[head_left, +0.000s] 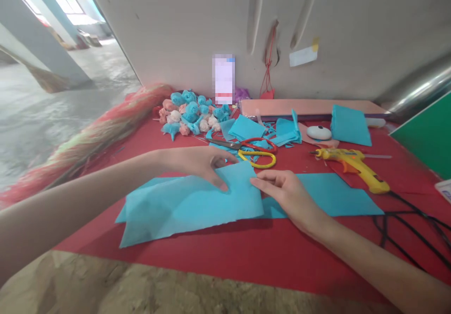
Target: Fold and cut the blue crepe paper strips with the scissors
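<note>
A heap of blue, pink and white paper flowers (190,111) is sitting toward the back of the red-covered counter (225,253), with a pixelated screen (223,79) standing behind it. Red cord (268,62) is hanging from a hole in the pale wall (176,27), and a white paper strip (303,57) is clinging there under yellow tape (315,43). A yellow glue gun (355,163) is lying at right, its black cable (408,202) trailing away. At far left, broom bristles (47,78) are showing beside a pillar (38,32).

here we pinch the blue sheet (197,201) by its right edge with our right hand (282,187), our left hand (197,162) at its top, thumb across the front; beyond, we spot scissors (235,145) by blue scraps (247,128), heaped flowers (191,110), a yellow glue gun (355,162)!
</note>
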